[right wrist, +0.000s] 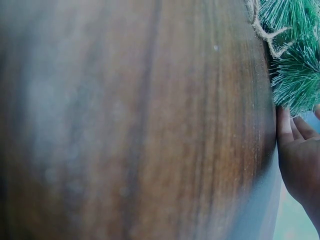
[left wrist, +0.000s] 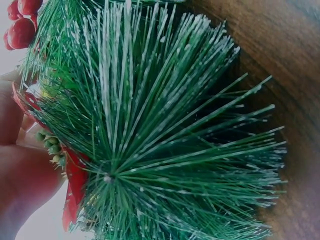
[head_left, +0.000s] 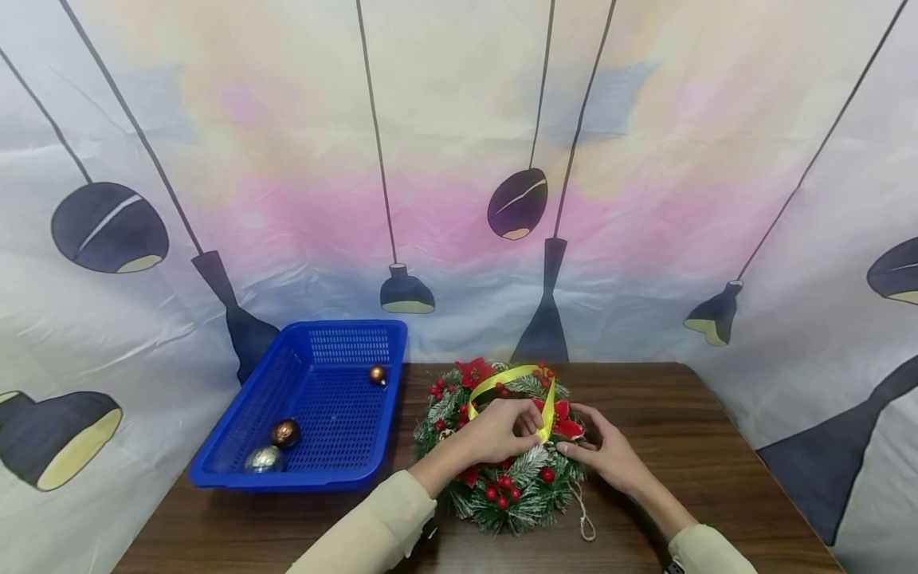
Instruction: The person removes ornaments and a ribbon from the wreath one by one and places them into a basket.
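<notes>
A frosted green Christmas wreath (head_left: 495, 510) with red berries and red poinsettia flowers (head_left: 475, 371) lies on the table. A shiny yellow ribbon (head_left: 495, 383) loops over its middle. My left hand (head_left: 495, 433) reaches across the wreath and pinches the ribbon's lower right end between thumb and fingers. Around the wreath's right edge, my right hand (head_left: 610, 453) holds with thumb and fingers spread beside a red flower. Pine needles (left wrist: 150, 125) fill most of the left wrist view and hide the ribbon. In the right wrist view, the fingers touch the wreath's needles (right wrist: 297, 80).
A blue plastic basket (head_left: 398, 375) stands to the left, holding a silver ball (head_left: 264, 460) and two copper-coloured balls (head_left: 285, 433). A twine loop (head_left: 584, 510) hangs from the wreath onto the brown wooden table (head_left: 688, 430). Behind is a printed cloth (head_left: 459, 199).
</notes>
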Tool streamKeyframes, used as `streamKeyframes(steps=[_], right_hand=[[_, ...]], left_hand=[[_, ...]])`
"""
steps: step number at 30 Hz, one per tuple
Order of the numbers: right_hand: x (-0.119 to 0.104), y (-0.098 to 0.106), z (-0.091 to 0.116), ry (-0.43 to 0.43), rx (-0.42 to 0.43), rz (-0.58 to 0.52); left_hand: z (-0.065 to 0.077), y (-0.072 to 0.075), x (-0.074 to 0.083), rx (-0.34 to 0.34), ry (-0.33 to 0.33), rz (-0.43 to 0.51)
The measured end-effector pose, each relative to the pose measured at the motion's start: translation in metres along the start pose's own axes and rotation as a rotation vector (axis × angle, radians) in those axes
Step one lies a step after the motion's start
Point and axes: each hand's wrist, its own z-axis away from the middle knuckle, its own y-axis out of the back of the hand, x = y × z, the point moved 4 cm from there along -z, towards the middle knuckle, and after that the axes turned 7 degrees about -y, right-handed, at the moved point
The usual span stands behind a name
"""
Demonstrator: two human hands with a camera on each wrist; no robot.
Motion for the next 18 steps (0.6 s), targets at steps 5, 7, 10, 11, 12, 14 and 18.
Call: streamKeyframes(steps=[5, 7, 10, 11, 12, 14, 18], right_hand=[[0.0, 0.0, 0.001, 0.016, -0.005, -0.02], [0.0, -0.001, 0.001, 0.021, -0.006, -0.033], [-0.001, -0.001, 0.001, 0.029, -0.004, -0.038], [-0.001, -0.001, 0.001, 0.03, -0.002, -0.038], [-0.002, -0.001, 0.0, 0.031, -0.002, -0.036], [-0.002, 0.0, 0.0, 0.027, 0.001, -0.035], [-0.001, 0.0, 0.001, 0.022, -0.009, -0.037]], left_hand=[[0.001, 0.0, -0.002, 0.015, 0.017, 0.013], [0.002, 0.0, -0.003, 0.021, 0.022, 0.014], [0.002, 0.002, -0.004, 0.028, 0.027, 0.014], [0.002, 0.002, -0.004, 0.033, 0.029, 0.016], [0.002, 0.004, -0.003, 0.039, 0.032, 0.016], [0.001, 0.006, -0.002, 0.05, 0.032, 0.013], [0.0, 0.011, 0.0, 0.074, 0.025, 0.013]])
